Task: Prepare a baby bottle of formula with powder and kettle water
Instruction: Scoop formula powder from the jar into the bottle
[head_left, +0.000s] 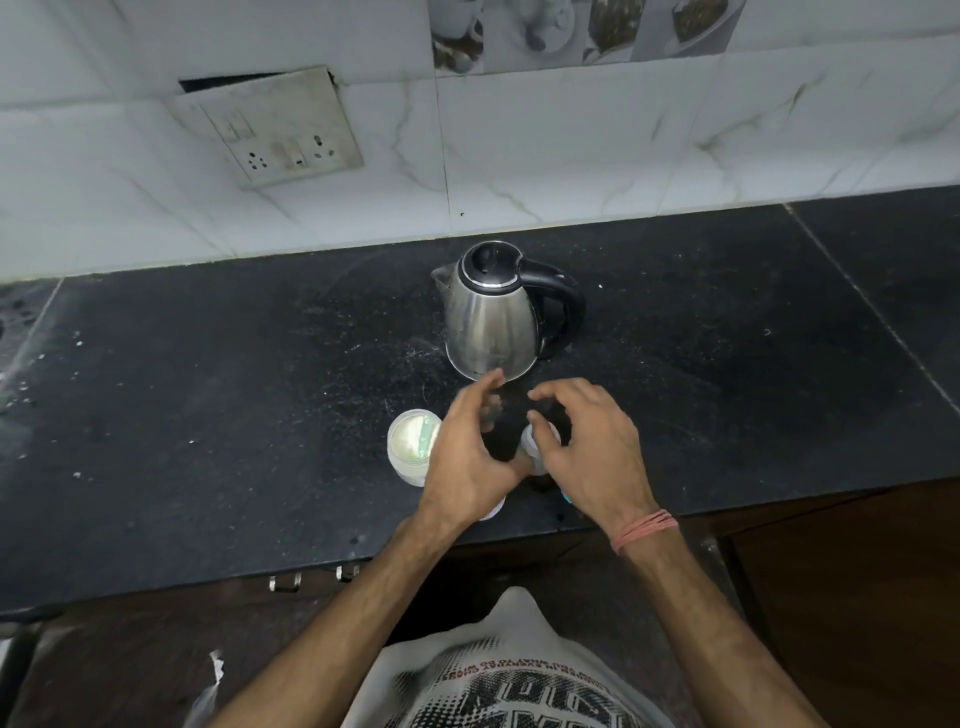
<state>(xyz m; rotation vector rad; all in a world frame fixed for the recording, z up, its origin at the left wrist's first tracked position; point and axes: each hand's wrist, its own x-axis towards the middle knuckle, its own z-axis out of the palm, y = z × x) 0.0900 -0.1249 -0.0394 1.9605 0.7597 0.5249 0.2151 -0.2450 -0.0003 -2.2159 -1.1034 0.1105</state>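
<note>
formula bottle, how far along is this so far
Early. Done: the powder jar stands open on the counter, with its scoop apparently inside. In hand: nothing gripped; left hand and right hand hover open around a small white piece, mostly hidden, probably the bottle. Left: the kettle stands lid-closed, untouched.

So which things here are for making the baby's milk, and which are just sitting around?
For the job:
- steel kettle standing on the counter
- open white powder jar
- small white bottle part between the left hand and right hand, partly hidden

Just there:
- wall socket plate
- white crumbs on the counter
- thread band on the right wrist
</note>
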